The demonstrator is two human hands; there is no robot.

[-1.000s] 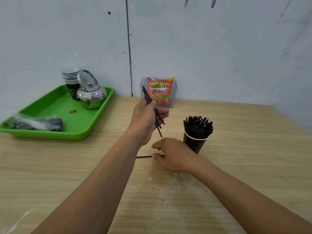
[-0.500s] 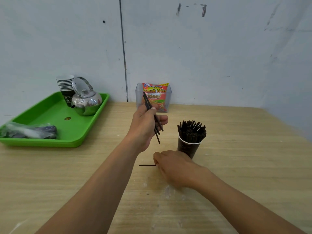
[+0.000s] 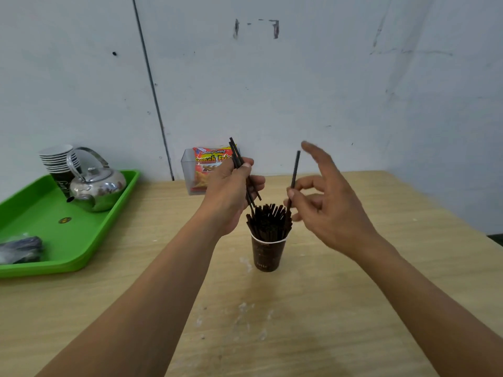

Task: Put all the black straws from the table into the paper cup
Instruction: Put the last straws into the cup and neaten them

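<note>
Paper cup [image 3: 266, 254] dark brown, crammed with black straws [image 3: 269, 221]

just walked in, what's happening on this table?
A person is loading black straws into a paper cup that is already packed with them. The right hand pinches a single straw upright above the cup's right edge. The left hand grips a small bundle of straws just behind the cup. No loose straws show on the wooden table. A green tray with a kettle sits at the left.
</note>
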